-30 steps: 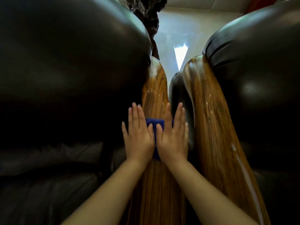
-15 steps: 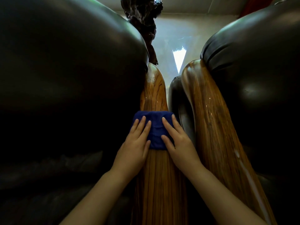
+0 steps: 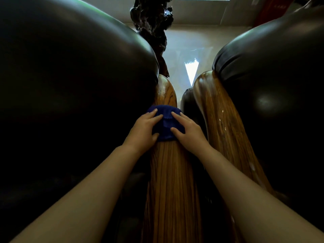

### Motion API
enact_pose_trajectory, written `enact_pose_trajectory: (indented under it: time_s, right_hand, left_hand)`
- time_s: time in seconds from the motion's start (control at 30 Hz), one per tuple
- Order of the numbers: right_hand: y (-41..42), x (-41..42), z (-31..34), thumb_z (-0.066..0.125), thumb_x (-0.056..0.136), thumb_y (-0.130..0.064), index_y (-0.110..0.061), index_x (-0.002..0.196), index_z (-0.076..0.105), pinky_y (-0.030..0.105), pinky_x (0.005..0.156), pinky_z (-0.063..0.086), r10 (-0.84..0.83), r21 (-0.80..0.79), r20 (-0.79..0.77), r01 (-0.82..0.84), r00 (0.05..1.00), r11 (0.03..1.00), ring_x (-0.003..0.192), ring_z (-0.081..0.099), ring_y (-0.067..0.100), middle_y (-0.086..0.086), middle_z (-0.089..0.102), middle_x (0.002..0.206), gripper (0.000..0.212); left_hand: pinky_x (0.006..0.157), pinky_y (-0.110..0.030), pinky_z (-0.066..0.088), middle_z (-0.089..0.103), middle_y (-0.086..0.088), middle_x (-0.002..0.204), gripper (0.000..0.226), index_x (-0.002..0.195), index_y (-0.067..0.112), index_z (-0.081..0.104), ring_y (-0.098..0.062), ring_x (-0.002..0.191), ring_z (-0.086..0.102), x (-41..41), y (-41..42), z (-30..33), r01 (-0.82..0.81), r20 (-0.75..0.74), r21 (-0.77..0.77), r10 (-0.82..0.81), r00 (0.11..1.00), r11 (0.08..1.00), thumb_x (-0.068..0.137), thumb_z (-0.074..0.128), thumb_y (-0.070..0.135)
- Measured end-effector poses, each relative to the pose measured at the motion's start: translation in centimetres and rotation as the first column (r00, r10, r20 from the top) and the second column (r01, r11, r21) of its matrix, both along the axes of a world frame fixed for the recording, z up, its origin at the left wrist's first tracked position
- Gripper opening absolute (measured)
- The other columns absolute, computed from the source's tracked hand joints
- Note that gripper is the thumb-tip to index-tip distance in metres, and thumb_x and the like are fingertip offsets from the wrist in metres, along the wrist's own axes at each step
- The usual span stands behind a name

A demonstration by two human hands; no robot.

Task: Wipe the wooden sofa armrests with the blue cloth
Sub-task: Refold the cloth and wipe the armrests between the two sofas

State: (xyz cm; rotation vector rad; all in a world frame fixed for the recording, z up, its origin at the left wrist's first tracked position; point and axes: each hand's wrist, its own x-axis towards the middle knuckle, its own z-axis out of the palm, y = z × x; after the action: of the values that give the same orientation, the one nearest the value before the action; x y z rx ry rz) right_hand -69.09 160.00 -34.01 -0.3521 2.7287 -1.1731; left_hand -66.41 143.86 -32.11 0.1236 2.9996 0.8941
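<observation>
A glossy wooden armrest [image 3: 171, 181] runs away from me down the middle of the view. The blue cloth [image 3: 164, 123] lies draped over it, a little short of its rounded far end. My left hand [image 3: 142, 130] presses the cloth's left side with straight fingers and thumb under its near edge. My right hand [image 3: 188, 131] presses the right side the same way. A second wooden armrest [image 3: 224, 123] lies to the right, bare and shiny.
Dark leather cushions bulge on the left [image 3: 70, 85] and right [image 3: 273, 95], hemming in both armrests. A dark carved sculpture [image 3: 154, 25] stands on the pale floor [image 3: 182, 50] beyond the armrest ends. A narrow dark gap separates the two armrests.
Both hands have slid the cloth forward along the middle armrest toward its far end. The fingers have spread to the cloth's sides, so more of it shows.
</observation>
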Motion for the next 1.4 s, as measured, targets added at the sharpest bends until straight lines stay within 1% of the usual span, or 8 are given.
enact_pose_trajectory:
  time_s: [0.17,0.33,0.5,0.7,0.83,1.03,1.23,1.4]
  right_hand:
    - [0.5,2.5,0.7,0.063,0.082,-0.022,-0.023,0.129,0.049,0.029,0.101,0.033,-0.01,0.107,-0.115,0.022,0.993,0.994,0.126,0.045,0.022,0.009,0.05,0.137,0.048]
    - [1.5,4.8,2.2,0.063,0.082,-0.023,-0.024,0.121,0.055,0.032,0.087,0.046,0.07,0.242,-0.097,-0.045,0.993,0.969,0.107,0.059,0.023,0.007,0.064,0.117,0.039]
    - [3.2,6.6,5.4,0.065,0.08,-0.023,-0.028,0.115,0.058,0.01,0.066,0.036,0.118,0.187,0.08,-0.132,0.99,0.974,0.095,0.055,0.008,-0.001,0.061,0.114,0.035]
    - [5.6,8.6,12.8,0.067,0.079,-0.021,-0.023,0.114,0.06,0.016,0.07,0.044,0.077,0.125,0.066,-0.085,0.995,0.988,0.089,0.056,0.006,0.001,0.065,0.109,0.036]
    - [8.5,10.6,19.4,0.072,0.076,-0.022,-0.022,0.112,0.063,0.02,0.073,0.049,0.107,0.108,0.073,-0.114,0.992,0.988,0.085,0.058,0.005,-0.001,0.066,0.102,0.037]
    - [12.9,14.4,26.9,0.075,0.071,-0.024,-0.027,0.107,0.065,0.012,0.064,0.044,0.112,0.164,0.025,-0.115,0.993,0.98,0.074,0.058,-0.004,-0.01,0.063,0.087,0.038]
    - [17.7,18.4,30.6,0.076,0.069,-0.026,-0.03,0.105,0.066,0.008,0.06,0.042,0.1,0.19,-0.034,-0.092,0.994,0.977,0.072,0.058,-0.004,-0.018,0.058,0.079,0.037]
    - [22.3,22.3,28.7,0.074,0.072,-0.025,-0.033,0.104,0.064,0.012,0.065,0.046,0.126,0.164,0.021,-0.128,0.992,0.978,0.078,0.06,-0.001,-0.019,0.059,0.081,0.034]
  left_hand:
    - [0.101,-0.029,0.035,0.053,-0.005,0.135,0.045,0.125,0.016,0.052,-0.02,0.117,0.046,2.9,0.2,0.8,-0.019,-0.064,-0.05,0.015,0.998,0.999,0.082,0.059,0.008]
    - [0.094,-0.029,0.044,0.062,-0.006,0.12,0.033,0.119,0.016,0.058,-0.017,0.108,0.054,5.5,0.5,2.8,0.058,0.076,-0.086,-0.051,0.996,0.995,0.086,0.056,0.012]
    - [0.089,-0.024,0.048,0.063,-0.007,0.115,0.03,0.113,0.011,0.061,-0.014,0.104,0.059,7.7,1.0,6.2,0.093,0.194,0.041,-0.099,0.976,0.995,0.083,0.059,0.007]
    - [0.07,-0.013,0.046,0.068,0.001,0.097,0.027,0.102,0.015,0.067,-0.005,0.086,0.061,8.7,1.9,12.4,0.005,0.19,0.215,-0.047,0.981,0.977,0.077,0.066,0.007]
    - [0.064,-0.014,0.047,0.064,0.011,0.082,0.024,0.095,0.018,0.069,-0.003,0.079,0.061,9.9,3.4,17.5,0.047,0.186,0.26,-0.097,0.978,0.965,0.073,0.069,0.009]
    - [0.071,-0.024,0.056,0.066,0.009,0.079,0.02,0.085,0.021,0.068,-0.008,0.079,0.065,12.8,6.8,24.1,0.105,0.155,0.316,-0.16,0.975,0.943,0.071,0.069,0.007]
    - [0.076,-0.029,0.056,0.068,-0.001,0.09,0.022,0.093,0.015,0.068,-0.014,0.086,0.065,16.6,11.7,27.5,0.136,0.109,0.285,-0.173,0.979,0.949,0.073,0.068,0.007]
    - [0.065,-0.017,0.049,0.063,0.004,0.095,0.02,0.095,0.017,0.064,-0.007,0.086,0.06,21.6,16.7,26.2,0.116,0.089,0.238,-0.14,0.986,0.964,0.077,0.066,0.008]
